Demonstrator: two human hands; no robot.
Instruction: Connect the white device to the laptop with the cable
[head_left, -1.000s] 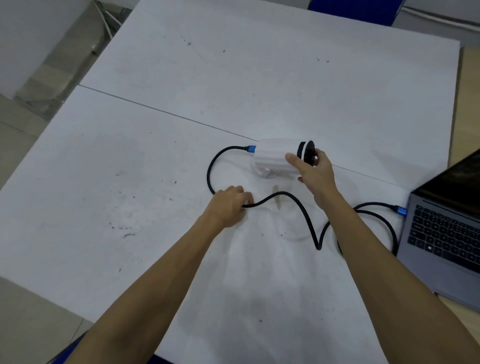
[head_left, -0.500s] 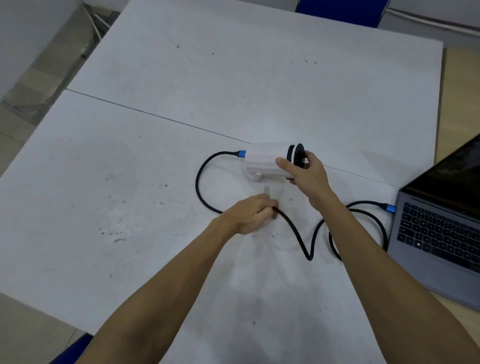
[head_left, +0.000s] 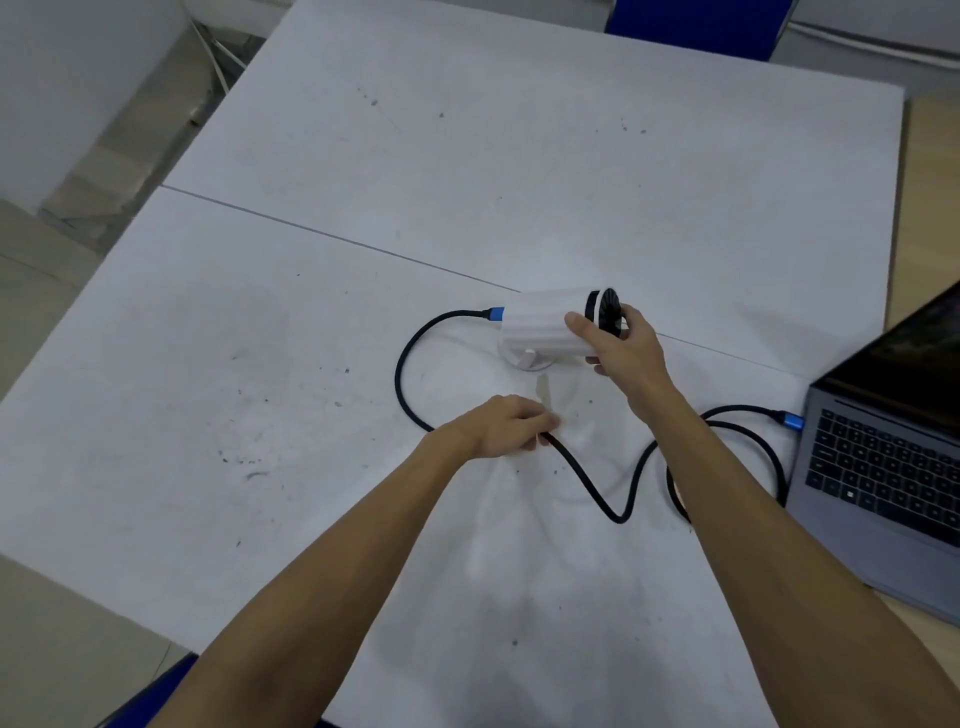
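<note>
The white cylindrical device (head_left: 540, 325) with a black front ring stands on its small foot in the middle of the table. My right hand (head_left: 626, 348) grips its front end. A black cable (head_left: 410, 384) with blue plugs runs from the device's rear in a loop to the left, then under my left hand (head_left: 506, 426), which pinches it against the table. From there it snakes right to the blue plug (head_left: 789, 420) at the left edge of the grey laptop (head_left: 883, 467).
The white table (head_left: 467, 171) has a seam across it and dark specks. A blue chair back (head_left: 696, 21) stands behind the far edge. The laptop sits open at the right edge, its screen dark. Floor lies to the left.
My left hand slid along the cable to the right, nearer the device. The right hand has kept its hold on the device's front.
</note>
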